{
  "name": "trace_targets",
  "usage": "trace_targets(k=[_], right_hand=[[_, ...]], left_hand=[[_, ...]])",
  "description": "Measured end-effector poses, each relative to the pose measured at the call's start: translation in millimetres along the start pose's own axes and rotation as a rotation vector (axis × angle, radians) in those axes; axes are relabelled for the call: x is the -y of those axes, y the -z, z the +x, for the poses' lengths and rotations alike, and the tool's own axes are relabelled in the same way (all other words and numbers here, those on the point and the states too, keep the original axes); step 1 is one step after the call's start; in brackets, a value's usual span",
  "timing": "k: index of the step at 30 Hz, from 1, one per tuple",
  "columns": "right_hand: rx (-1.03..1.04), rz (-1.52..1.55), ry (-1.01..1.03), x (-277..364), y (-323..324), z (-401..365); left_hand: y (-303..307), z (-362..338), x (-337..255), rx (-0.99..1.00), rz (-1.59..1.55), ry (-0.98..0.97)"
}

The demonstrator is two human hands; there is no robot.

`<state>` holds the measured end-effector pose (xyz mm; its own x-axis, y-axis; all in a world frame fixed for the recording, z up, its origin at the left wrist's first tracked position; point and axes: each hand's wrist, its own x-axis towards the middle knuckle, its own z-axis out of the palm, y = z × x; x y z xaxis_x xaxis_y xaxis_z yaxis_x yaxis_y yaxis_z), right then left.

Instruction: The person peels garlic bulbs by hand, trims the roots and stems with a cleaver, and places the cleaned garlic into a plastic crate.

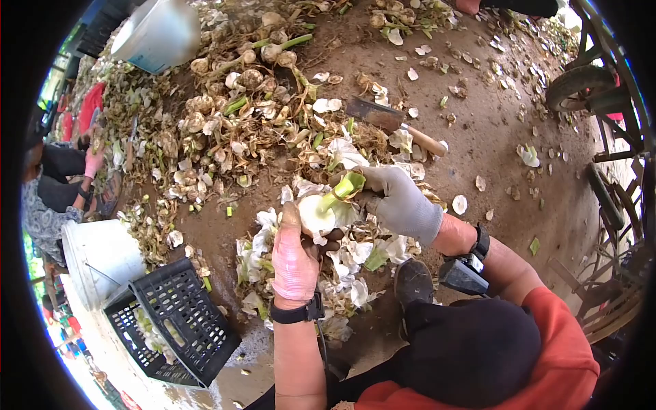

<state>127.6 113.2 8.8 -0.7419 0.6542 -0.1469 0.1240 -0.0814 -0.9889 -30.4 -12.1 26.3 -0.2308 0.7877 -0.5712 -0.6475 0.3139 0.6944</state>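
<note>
A white garlic bulb [316, 215] with a short green stem [345, 188] is tilted in front of me. My left hand [295, 263], in a pink-palmed glove, wraps round the bulb from below, its fingers partly hidden. My right hand [403, 205], in a grey glove, is closed at the stem and its loose skin; the fingertips are partly hidden behind them. Beneath both hands lie peeled garlic skins [359, 256]. Just beyond my right hand a cleaver [376, 113] with a wooden handle [425, 141] rests on the ground.
A heap of untrimmed garlic [249, 78] spreads ahead. A black crate [184, 321] and a white bucket [102, 256] stand at the left; another bucket [160, 37] is at the back. Another person [58, 181] sits far left. A wheeled metal frame [581, 89] stands at right.
</note>
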Motion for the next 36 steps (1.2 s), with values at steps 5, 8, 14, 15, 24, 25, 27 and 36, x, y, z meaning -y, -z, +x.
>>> trace_targets(k=[5,8,14,15,24,25,27,36], right_hand=[[-0.084,0.143,-0.018,1.6,-4.0,0.7],[-0.137,0.201,-0.012,5.5,-9.2,0.5],[-0.299,-0.407,0.165,-12.0,16.3,19.1],[-0.334,-0.547,0.01,-19.6,26.7,25.5],[0.093,-0.174,0.167,26.2,19.0,5.7],[0.093,-0.175,0.169,27.8,17.6,5.3],[0.059,-0.282,0.161,29.1,14.5,4.0],[-0.009,-0.608,0.287,36.2,-0.5,0.6]], left_hand=[[-22.8,-1.1,11.3,-0.187,0.452,-0.394],[-18.0,4.6,16.5,-0.215,0.424,-0.437],[-14.4,-9.3,13.3,0.076,0.038,-0.157],[-15.4,-11.9,14.1,0.107,0.002,-0.156],[-2.9,-5.5,8.4,0.024,0.094,-0.237],[-5.6,-6.5,5.9,0.005,0.094,-0.242],[-1.2,-3.8,10.0,0.003,0.11,-0.251],[-4.8,-4.7,17.0,0.051,-0.14,-0.178]])
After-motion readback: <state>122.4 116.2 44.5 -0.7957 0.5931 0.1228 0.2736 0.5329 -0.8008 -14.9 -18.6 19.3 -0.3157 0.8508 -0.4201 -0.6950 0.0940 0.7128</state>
